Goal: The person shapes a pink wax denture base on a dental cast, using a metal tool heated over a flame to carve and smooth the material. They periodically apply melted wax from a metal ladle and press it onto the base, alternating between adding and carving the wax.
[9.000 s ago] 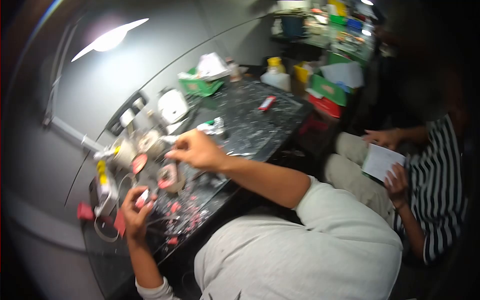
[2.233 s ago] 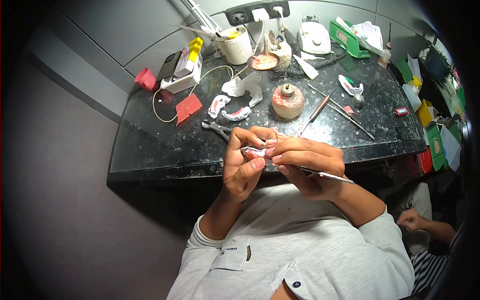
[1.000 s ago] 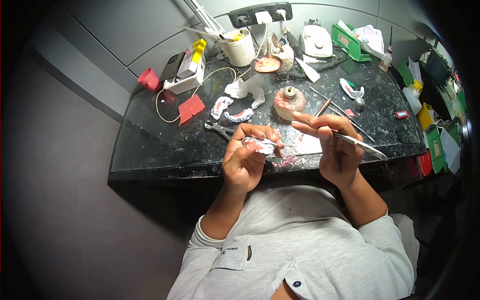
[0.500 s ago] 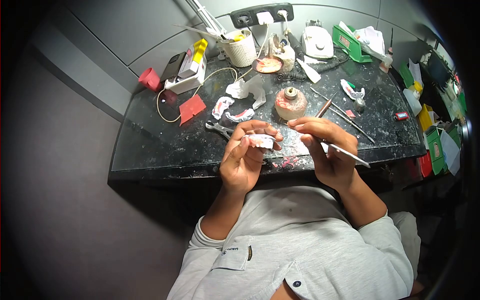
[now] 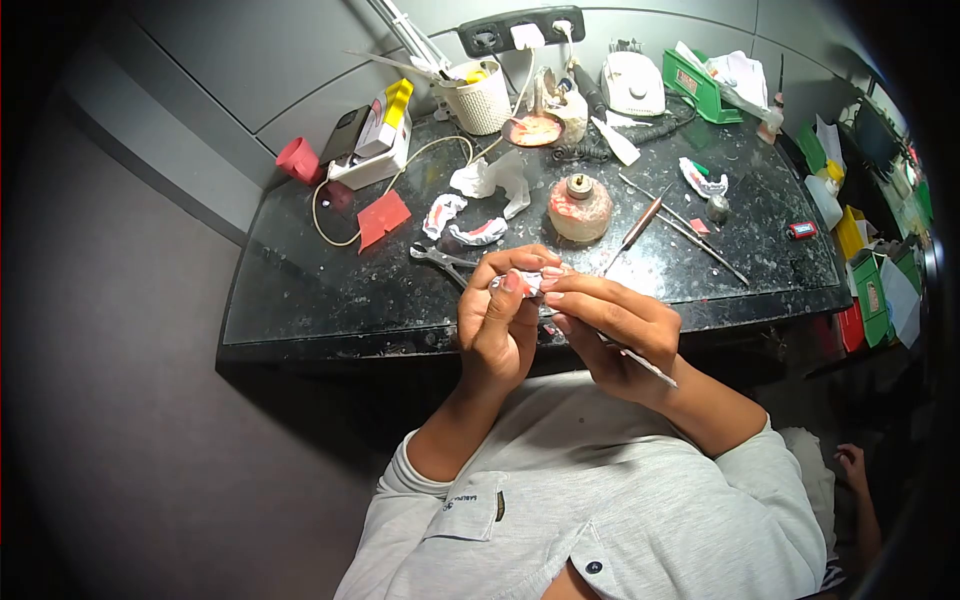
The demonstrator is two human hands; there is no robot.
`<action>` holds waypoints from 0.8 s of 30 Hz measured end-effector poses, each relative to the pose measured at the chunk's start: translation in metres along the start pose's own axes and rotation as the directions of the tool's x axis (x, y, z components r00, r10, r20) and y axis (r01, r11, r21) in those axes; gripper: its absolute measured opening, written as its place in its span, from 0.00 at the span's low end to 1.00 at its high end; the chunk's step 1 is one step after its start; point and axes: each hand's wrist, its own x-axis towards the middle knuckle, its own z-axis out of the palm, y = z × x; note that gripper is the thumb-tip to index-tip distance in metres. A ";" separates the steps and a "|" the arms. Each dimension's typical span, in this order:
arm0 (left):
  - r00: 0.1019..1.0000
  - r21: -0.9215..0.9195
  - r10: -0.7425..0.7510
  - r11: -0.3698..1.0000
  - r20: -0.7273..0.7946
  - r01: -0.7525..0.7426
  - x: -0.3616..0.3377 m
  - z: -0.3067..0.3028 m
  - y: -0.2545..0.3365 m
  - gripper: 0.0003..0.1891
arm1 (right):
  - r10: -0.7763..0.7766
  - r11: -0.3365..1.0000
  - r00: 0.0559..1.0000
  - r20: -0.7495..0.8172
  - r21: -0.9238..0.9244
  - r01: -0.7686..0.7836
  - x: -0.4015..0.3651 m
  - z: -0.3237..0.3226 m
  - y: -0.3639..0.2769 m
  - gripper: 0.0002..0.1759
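Observation:
In front of my chest, my left hand is wrapped around a small dental model with pink wax and white teeth, mostly covered by fingers. My right hand has come up against it, its fingertips touching the model's right side. A slim pale-ended hand tool is gripped in that same hand, its end sticking out below the palm; the working tip is hidden. Just beyond my left hand lie metal pliers and two white and pink dental pieces, one curved and one upright.
A spirit burner stands mid-bench, with a brown-handled carving tool and thin metal instruments to its right. Pink wax sheet lies left. Another dental model and a red lighter are farther right. Another person's hand shows lower right.
My right hand has moved left, bringing its fingers onto the model. My left hand has turned the model and covers more of it. Another person's hand has appeared at lower right.

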 end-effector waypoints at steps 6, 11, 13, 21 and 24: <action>1.000 0.022 0.021 1.000 -0.007 -0.021 -0.001 0.002 0.000 0.13 | 0.003 1.000 1.000 -0.009 -0.001 -0.003 -0.001 0.000 0.000 0.14; 0.999 0.031 0.042 0.999 0.001 -0.042 -0.001 0.003 -0.001 0.13 | 0.002 1.000 1.000 -0.025 0.002 -0.002 -0.001 0.001 0.000 0.14; 0.999 0.031 0.039 0.999 -0.007 -0.039 -0.001 0.003 -0.001 0.13 | 0.003 1.000 1.000 -0.023 0.001 -0.003 -0.001 0.001 0.000 0.14; 0.998 0.023 -0.003 1.000 -0.055 0.005 -0.001 -0.004 -0.002 0.14 | 0.019 1.000 1.000 -0.013 -0.019 -0.019 -0.003 0.006 0.007 0.12; 0.996 -0.013 -0.023 1.000 -0.085 0.022 0.001 -0.004 -0.004 0.14 | 0.034 0.999 0.998 -0.059 -0.003 -0.034 -0.005 0.009 0.009 0.11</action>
